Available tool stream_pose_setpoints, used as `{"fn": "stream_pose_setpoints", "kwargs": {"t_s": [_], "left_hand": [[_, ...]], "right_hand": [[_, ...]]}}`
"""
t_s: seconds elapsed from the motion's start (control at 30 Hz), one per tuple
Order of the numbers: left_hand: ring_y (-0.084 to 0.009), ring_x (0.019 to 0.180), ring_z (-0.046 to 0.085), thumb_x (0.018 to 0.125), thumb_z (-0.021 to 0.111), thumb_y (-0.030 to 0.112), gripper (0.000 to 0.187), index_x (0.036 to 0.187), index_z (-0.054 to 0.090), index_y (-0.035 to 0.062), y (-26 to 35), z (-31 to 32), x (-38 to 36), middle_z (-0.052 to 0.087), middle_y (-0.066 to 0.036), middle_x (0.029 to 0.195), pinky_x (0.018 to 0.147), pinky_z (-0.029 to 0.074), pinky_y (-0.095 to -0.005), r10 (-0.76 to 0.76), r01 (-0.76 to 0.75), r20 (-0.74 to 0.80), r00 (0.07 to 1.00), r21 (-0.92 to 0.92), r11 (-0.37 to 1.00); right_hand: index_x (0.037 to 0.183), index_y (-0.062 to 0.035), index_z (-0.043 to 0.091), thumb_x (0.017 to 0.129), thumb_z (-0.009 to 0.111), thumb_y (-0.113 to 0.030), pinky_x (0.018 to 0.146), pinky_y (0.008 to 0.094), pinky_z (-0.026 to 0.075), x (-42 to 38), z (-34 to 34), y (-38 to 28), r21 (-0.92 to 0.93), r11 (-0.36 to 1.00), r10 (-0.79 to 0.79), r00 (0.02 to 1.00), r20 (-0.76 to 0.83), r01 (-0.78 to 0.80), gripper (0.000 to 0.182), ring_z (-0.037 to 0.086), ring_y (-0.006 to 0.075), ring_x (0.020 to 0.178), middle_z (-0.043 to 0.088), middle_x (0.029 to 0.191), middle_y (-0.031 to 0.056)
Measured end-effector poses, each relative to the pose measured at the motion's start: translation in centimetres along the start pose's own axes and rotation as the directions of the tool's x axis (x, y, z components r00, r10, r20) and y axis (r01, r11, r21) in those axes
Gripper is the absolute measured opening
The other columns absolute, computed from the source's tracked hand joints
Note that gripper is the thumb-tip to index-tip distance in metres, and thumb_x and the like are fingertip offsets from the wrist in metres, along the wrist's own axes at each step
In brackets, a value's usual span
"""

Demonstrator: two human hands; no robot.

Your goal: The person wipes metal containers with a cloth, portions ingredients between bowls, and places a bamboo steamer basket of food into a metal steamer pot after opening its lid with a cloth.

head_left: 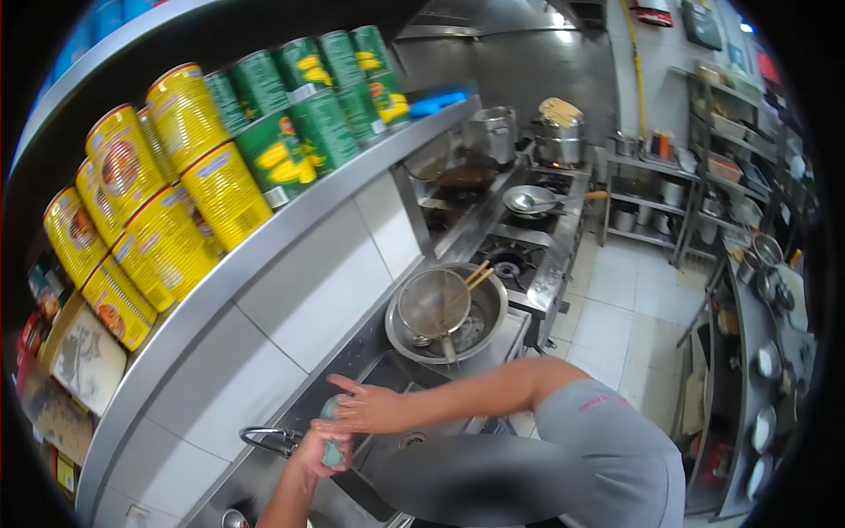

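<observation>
Our two hands meet over the sink (374, 374), near the tap (268, 437).

Right hand (365, 407): forearm comes in from the right, nearly level, from a grey sleeve (607, 431). Palm lies on top of the sponge (333, 440); thumb and index stick out, spread, so the hand is flat against it rather than curled around.

Left hand (319, 453): forearm rises from the bottom edge, wrist bent upward. Fingers wrap the sponge from below, closed on it.

Sponge: small, grey-green, dull, mostly hidden between the two hands; only a narrow strip shows. We cannot tell its full shape. It sits above the near end of the sink, just right of the tap.

Around: a steel bowl (493, 304) beyond the sink holds a wire strainer (433, 304) with chopsticks (478, 277) leaning at the rim. Stove (528, 255) further back. Yellow cans (176, 202) and green cans (308, 106) stacked on the shelf (290, 238) to the left.
</observation>
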State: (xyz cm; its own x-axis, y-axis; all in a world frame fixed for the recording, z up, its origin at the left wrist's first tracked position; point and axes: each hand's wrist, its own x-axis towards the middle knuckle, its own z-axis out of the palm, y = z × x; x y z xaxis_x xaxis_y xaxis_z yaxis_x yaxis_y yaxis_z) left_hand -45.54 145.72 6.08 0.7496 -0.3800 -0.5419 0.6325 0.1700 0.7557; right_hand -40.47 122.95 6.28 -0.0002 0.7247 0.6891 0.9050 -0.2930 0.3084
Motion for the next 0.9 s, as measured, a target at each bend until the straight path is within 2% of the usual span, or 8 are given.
{"fn": "stream_pose_setpoints", "kwargs": {"t_s": [0.07,0.23,0.3,0.43,0.63,0.7,0.77,0.9], "left_hand": [[-0.0210,0.047,0.047,0.079,0.067,0.019,0.014,0.082,0.057,0.0091,0.8,2.4,-0.6,0.048,-0.003,0.058,0.046,0.037,-0.0350,-0.197,0.259,0.348,0.917,-0.142,0.955],[-0.0207,0.049,0.049,0.077,0.066,0.022,0.018,0.076,0.052,0.0103,4.4,5.4,-2.4,0.051,-0.004,0.059,0.049,0.038,-0.0360,-0.275,0.268,0.080,0.958,0.086,0.960],[-0.0265,0.059,0.063,0.074,0.069,0.020,0.020,0.082,0.058,0.0054,5.8,7.4,-4.0,0.064,-0.014,0.067,0.056,0.048,-0.0406,0.461,0.027,-0.125,0.879,0.977,0.214],[-0.0328,0.070,0.070,0.071,0.069,0.017,0.024,0.089,0.061,0.0028,5.6,6.1,-3.5,0.069,-0.021,0.076,0.065,0.054,-0.0430,0.721,0.283,0.047,0.691,0.901,-0.330],[-0.0320,0.065,0.069,0.072,0.067,0.017,0.018,0.085,0.058,0.0097,5.6,3.2,-1.7,0.068,-0.013,0.073,0.061,0.053,-0.0444,0.697,0.284,0.212,0.685,0.803,-0.523],[-0.0277,0.058,0.066,0.069,0.067,0.019,0.015,0.076,0.055,0.0130,5.1,1.5,-0.5,0.062,-0.008,0.064,0.055,0.051,-0.0421,0.645,0.155,0.480,0.594,0.719,-0.678],[-0.0261,0.056,0.063,0.069,0.066,0.020,0.014,0.074,0.054,0.0142,3.3,-0.1,0.7,0.059,-0.006,0.063,0.054,0.050,-0.0410,0.611,0.120,0.541,0.578,0.684,-0.720],[-0.0230,0.056,0.059,0.071,0.063,0.023,0.013,0.070,0.052,0.0164,0.7,0.2,1.2,0.054,-0.004,0.067,0.053,0.047,-0.0388,0.522,0.080,0.674,0.522,0.571,-0.817]], "right_hand": [[0.131,-0.0086,0.054,0.078,0.063,-0.022,0.112,0.0585,0.030,2.6,-1.4,1.9,-0.031,0.983,-0.180,0.983,-0.018,0.180,0.056,0.058,0.0219,0.091,0.058,0.090,0.0018],[0.082,-0.0109,0.073,0.072,0.064,-0.025,0.111,0.0599,0.031,6.8,-4.4,3.3,-0.209,0.939,-0.239,0.955,0.175,0.274,0.019,0.059,0.0194,0.091,0.062,0.090,-0.0005],[0.066,-0.0072,0.069,0.068,0.069,-0.020,0.098,0.0528,0.047,7.1,-2.4,3.5,-0.054,0.982,-0.170,0.972,0.162,0.181,0.012,0.065,0.0260,0.090,0.067,0.082,0.0078],[0.067,-0.0005,0.067,0.062,0.063,-0.011,0.062,0.0454,0.055,6.4,0.5,2.6,0.345,0.873,0.182,0.887,0.424,-0.344,0.012,0.068,0.0394,0.069,0.066,0.068,0.0212],[0.065,-0.0019,0.059,0.069,0.059,-0.008,0.048,0.0395,0.047,5.1,4.0,0.2,0.737,0.354,0.386,0.808,0.446,-0.576,0.007,0.059,0.0230,0.053,0.061,0.061,0.0160],[0.063,-0.0058,0.052,0.070,0.059,-0.008,0.036,0.0324,0.031,5.0,1.8,-1.1,0.400,-0.424,0.275,0.306,0.912,-0.813,0.010,0.047,0.0148,0.044,0.053,0.056,0.0081],[0.062,-0.0105,0.044,0.071,0.059,-0.006,0.033,0.0260,0.019,1.9,7.4,-3.5,0.230,-0.839,0.067,0.326,0.943,-0.492,0.018,0.036,0.0108,0.038,0.044,0.056,0.0025],[0.063,-0.0105,0.042,0.067,0.058,-0.002,0.035,0.0236,0.019,-1.6,9.3,-6.0,0.023,-0.938,-0.115,0.374,0.920,-0.345,0.019,0.029,0.0108,0.038,0.037,0.053,0.0027]]}}
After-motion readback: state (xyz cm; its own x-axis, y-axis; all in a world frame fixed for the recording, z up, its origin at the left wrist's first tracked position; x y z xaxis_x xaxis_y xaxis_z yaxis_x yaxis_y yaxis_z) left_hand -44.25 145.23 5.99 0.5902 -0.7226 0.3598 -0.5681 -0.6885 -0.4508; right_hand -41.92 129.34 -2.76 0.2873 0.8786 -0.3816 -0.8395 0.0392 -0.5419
